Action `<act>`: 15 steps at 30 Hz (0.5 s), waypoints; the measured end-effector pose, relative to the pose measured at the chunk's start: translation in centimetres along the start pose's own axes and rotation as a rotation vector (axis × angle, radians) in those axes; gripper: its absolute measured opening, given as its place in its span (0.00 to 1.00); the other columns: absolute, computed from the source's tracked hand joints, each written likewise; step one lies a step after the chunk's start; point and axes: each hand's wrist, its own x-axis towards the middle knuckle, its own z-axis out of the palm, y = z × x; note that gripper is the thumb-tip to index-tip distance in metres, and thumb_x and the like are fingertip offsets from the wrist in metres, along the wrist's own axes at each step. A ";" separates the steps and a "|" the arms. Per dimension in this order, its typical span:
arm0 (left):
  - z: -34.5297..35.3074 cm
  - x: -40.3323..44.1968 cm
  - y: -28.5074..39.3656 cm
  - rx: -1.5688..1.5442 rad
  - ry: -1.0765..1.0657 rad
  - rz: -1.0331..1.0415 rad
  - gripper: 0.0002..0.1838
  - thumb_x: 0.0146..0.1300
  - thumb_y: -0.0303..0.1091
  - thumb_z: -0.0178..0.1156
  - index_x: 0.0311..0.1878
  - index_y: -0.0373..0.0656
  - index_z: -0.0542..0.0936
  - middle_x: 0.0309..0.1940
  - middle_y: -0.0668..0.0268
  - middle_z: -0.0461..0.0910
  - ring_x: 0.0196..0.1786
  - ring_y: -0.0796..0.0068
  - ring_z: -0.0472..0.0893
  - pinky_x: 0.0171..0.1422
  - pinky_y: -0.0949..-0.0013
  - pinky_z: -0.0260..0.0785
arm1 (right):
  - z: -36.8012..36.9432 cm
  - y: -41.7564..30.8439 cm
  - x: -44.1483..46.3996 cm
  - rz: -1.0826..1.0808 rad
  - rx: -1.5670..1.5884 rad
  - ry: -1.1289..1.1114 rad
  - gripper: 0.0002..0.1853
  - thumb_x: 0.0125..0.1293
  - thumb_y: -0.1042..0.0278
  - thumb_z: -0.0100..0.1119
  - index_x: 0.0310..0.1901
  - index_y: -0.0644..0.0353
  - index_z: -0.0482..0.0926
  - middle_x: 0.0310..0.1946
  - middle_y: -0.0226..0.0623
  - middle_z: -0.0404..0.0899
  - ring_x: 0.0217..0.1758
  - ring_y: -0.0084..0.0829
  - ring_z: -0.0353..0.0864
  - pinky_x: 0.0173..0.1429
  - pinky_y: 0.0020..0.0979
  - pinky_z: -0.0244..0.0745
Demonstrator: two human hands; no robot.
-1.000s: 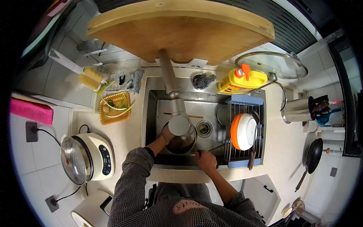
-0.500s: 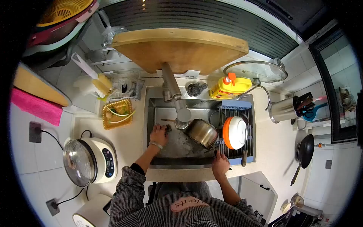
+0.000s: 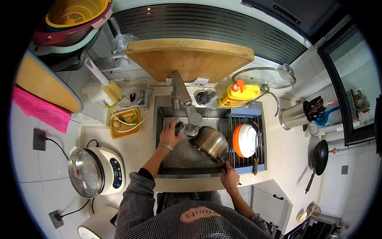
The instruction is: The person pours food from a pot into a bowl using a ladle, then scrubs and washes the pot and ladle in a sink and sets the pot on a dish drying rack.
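My left hand (image 3: 170, 136) is over the left side of the steel sink (image 3: 181, 157), its fingers closed around a dark scouring pad (image 3: 179, 128), close to the faucet (image 3: 194, 118). Tilted on its side in the basin is a metal saucepan (image 3: 213, 142), its rim against the faucet spout as seen from above. At the sink's front edge, my right hand (image 3: 230, 178) grips the saucepan's dark handle. The inside of the pan is mostly hidden from me.
A blue dish rack (image 3: 246, 112) on the sink's right holds an orange-and-white bowl (image 3: 247, 140). Behind stand a yellow detergent bottle (image 3: 238, 96) and a wooden cutting board (image 3: 191, 57). Left on the counter are a yellow basket (image 3: 126, 135) and an electric cooker (image 3: 99, 171).
My left hand has moved up the sink with the scouring pad, nearer the faucet. My right hand still grips the handle, and the saucepan has shifted only a little. The view has tilted slightly.
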 end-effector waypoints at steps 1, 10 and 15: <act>-0.3 0.9 0.1 -0.013 0.054 0.046 0.41 0.50 0.32 0.61 0.68 0.57 0.54 0.47 0.51 0.73 0.51 0.51 0.73 0.53 0.55 0.69 | 0.7 0.2 0.3 -0.042 0.047 -0.066 0.18 0.57 0.67 0.55 0.51 0.48 0.73 0.30 0.41 0.78 0.29 0.45 0.77 0.30 0.44 0.71; -3.0 5.4 3.4 -0.106 -0.108 0.039 0.45 0.50 0.33 0.62 0.69 0.58 0.47 0.44 0.45 0.75 0.48 0.44 0.75 0.51 0.51 0.68 | 1.5 -4.2 0.9 0.510 1.122 -0.748 0.05 0.60 0.67 0.58 0.32 0.57 0.74 0.17 0.22 0.65 0.13 0.12 0.56 0.15 0.19 0.48; -3.3 5.0 2.7 -0.123 -0.128 0.075 0.43 0.50 0.33 0.62 0.68 0.61 0.50 0.42 0.45 0.75 0.48 0.44 0.75 0.50 0.51 0.68 | 2.4 -4.2 0.8 0.478 1.187 -0.786 0.05 0.61 0.68 0.57 0.30 0.56 0.73 0.16 0.22 0.64 0.13 0.12 0.55 0.15 0.19 0.47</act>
